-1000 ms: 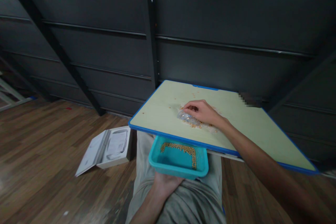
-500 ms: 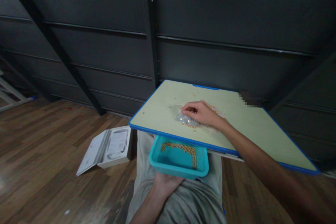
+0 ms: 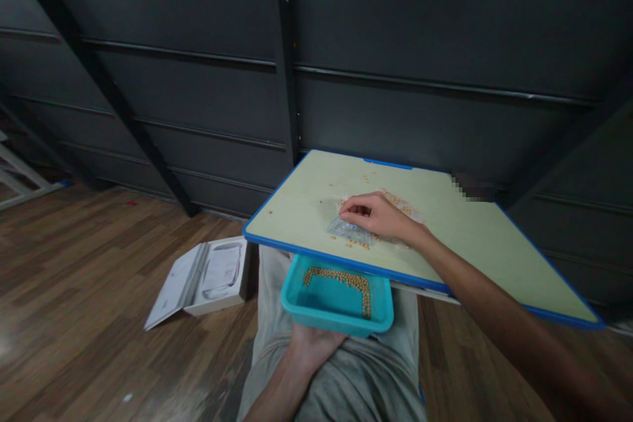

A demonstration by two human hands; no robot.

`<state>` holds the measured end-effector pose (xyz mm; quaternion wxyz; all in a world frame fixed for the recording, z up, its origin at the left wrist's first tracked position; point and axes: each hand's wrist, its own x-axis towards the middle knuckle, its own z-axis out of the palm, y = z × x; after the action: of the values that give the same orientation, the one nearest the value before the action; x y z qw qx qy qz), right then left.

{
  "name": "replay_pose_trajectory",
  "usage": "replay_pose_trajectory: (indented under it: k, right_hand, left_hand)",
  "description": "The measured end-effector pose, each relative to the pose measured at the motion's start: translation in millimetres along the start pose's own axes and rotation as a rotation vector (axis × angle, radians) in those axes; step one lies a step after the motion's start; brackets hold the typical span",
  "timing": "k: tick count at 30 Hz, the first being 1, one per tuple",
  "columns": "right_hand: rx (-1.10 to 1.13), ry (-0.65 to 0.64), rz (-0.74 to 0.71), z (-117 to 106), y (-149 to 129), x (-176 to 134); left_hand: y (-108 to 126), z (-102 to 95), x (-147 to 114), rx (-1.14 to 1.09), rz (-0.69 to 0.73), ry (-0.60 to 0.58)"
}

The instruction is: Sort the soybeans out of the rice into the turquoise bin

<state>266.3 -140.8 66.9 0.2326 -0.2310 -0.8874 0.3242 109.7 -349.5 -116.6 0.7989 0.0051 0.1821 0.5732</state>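
My right hand (image 3: 373,212) is over the low table, its fingers pinched on a crinkled piece of clear plastic (image 3: 350,231). The plastic lies against the tabletop, among small round tan beans (image 3: 395,201) scattered around it. Below the table's near edge, my left hand (image 3: 316,341) supports a turquoise tray (image 3: 324,323) from underneath. Most of that hand's fingers are hidden under the tray. Inside, more beans (image 3: 341,275) lie in a band along the far side and down the right side.
The pale green table (image 3: 291,211) has a blue rim and slants across the view. On the wood floor (image 3: 89,264) to the left stands an open white box (image 3: 217,277). A dark panelled wall (image 3: 198,79) rises behind the table. My legs in grey trousers (image 3: 356,376) are beneath the tray.
My right hand has shifted slightly left with the plastic, which lies lower and flatter. Beans near the plastic's front edge have moved a little. The left hand and tray have stayed put.
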Motion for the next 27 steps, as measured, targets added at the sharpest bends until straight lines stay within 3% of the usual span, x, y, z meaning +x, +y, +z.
replay_pose_trajectory:
  k: [6,17,23,27]
  right_hand:
    - [0.036,-0.019,-0.013,3,-4,0]
    - [0.036,-0.072,0.015,4,-12,-4]
    - [0.137,-0.159,-0.001,7,-10,-4]
    - [0.145,-0.158,0.010,9,-12,-4]
  left_hand:
    - [0,15.0,-5,0.026,0.000,0.052]
    - [1,21.3,-6,0.039,0.010,-0.040]
    - [-1,13.3,-2,0.012,0.026,0.012]
    - [-3,9.9,0,-0.027,0.041,-0.013]
